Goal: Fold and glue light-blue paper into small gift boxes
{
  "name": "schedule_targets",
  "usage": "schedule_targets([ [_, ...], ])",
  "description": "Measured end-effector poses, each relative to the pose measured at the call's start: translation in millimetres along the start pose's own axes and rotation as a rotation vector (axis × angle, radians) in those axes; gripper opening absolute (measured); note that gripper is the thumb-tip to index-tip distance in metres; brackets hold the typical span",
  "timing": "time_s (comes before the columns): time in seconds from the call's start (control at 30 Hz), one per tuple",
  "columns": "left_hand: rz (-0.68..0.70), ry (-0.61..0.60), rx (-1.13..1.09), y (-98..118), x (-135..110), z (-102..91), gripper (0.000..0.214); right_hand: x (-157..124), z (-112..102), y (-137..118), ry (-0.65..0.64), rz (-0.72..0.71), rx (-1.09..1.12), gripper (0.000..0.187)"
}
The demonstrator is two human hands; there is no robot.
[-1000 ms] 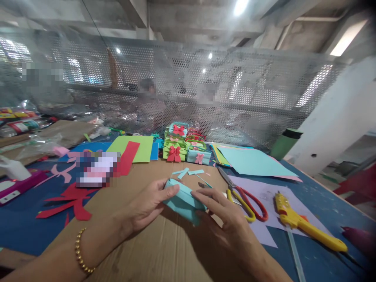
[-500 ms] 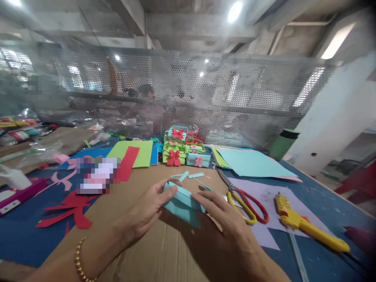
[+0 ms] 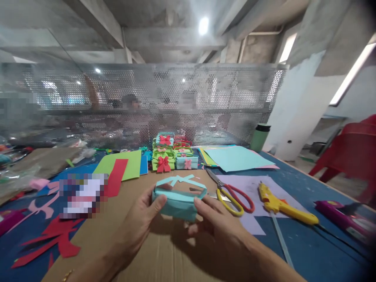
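A small light-blue paper box (image 3: 176, 201) is held up just above the brown cardboard sheet (image 3: 164, 250). My left hand (image 3: 138, 225) grips its left end, thumb on the front face. My right hand (image 3: 216, 223) grips its right end with thumb and fingers. The box is open on top, with thin paper strips across its rim. Behind it lie thin light-blue paper strips (image 3: 180, 179).
Scissors with red and yellow handles (image 3: 232, 194), a yellow glue gun (image 3: 280, 204) and a purple tool (image 3: 342, 217) lie to the right. Finished small boxes with bows (image 3: 170, 154) stand at the back. Coloured paper sheets (image 3: 235, 158), red cut-outs (image 3: 55, 239), a green cup (image 3: 260, 138) and a red chair (image 3: 349, 150) surround them.
Both hands lifted and turned the blue box so that its open top faces up. The view swung to the right, bringing in the red chair and the purple tool.
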State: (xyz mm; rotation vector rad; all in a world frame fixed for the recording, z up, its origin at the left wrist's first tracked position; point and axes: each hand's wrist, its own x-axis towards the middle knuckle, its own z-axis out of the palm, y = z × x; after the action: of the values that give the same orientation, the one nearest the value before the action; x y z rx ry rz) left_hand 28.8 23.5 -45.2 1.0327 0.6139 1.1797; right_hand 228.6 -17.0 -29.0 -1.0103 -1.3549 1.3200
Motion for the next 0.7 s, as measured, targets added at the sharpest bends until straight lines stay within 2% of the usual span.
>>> schedule_targets([
  [0.1, -0.024, -0.02, 0.064, -7.2, -1.4, -4.2, 0.037, 0.1, 8.1, 4.0, -0.038, 0.16, 0.384, 0.037],
  [0.13, -0.025, -0.031, 0.078, -8.7, -1.8, -5.1, 0.036, 0.7, 8.6, 5.0, -0.047, 0.171, 0.448, 0.037],
  [0.3, -0.027, -0.069, 0.067, -11.2, -2.9, -2.8, 0.033, 3.2, 5.3, 4.7, -0.107, 0.156, 0.483, 0.041],
  [0.4, -0.013, -0.042, 0.093, -11.1, -2.2, -1.0, 0.035, 3.2, 3.1, 4.2, -0.068, 0.14, 0.414, 0.037],
  [0.5, -0.016, -0.041, 0.157, -8.2, -1.1, -1.8, 0.039, 3.9, 0.0, 6.5, 0.017, 0.091, 0.228, 0.03],
  [0.6, -0.135, -0.044, 0.149, -3.8, -1.6, -2.8, 0.047, 5.0, -2.9, 6.5, 0.06, 0.037, -0.024, 0.03],
  [0.7, -0.244, -0.039, 0.072, -2.1, -2.4, -3.2, 0.048, 4.2, -2.3, 0.8, 0.073, 0.051, -0.225, 0.028],
])
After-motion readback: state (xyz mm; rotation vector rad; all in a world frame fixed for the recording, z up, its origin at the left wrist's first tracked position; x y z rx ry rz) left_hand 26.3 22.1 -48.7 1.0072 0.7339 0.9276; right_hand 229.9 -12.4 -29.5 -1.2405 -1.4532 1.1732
